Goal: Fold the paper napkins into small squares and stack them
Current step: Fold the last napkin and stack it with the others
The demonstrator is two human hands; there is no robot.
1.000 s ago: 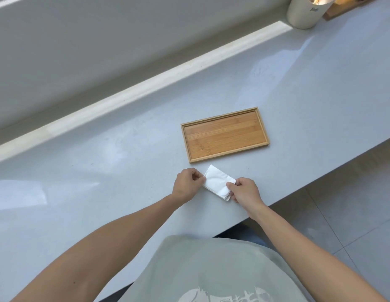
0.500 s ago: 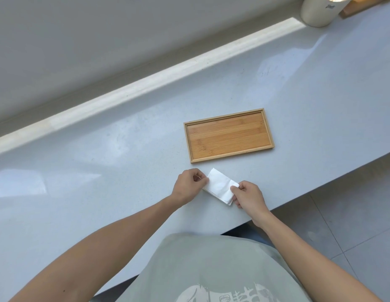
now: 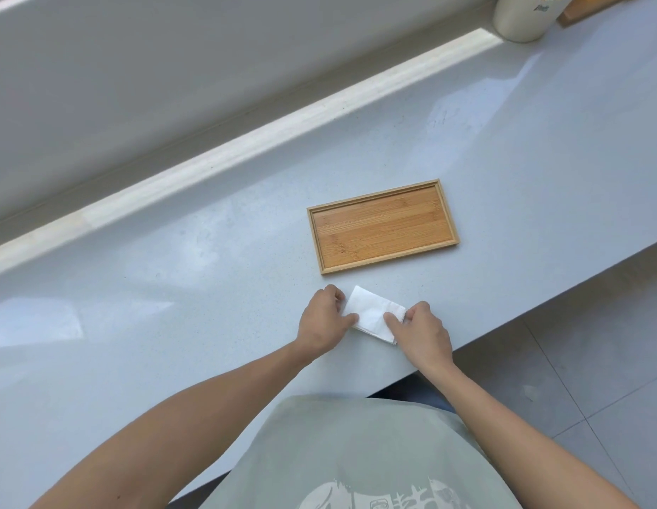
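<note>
Both hands (left (image 3: 321, 317), right (image 3: 420, 332)) pinching napkin (image 3: 371, 315), grey counter (image 3: 173, 325); tiled floor (image 3: 595, 361)

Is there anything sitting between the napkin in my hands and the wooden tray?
Nothing visible. Only bare countertop lies between the napkin, held by the left hand and right hand, and the tray.

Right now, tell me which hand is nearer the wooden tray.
Left, though only slightly. The left hand grips the napkin's left end, just below the wooden tray's near-left corner; the right hand pinches the right end, a bit farther back.
</note>
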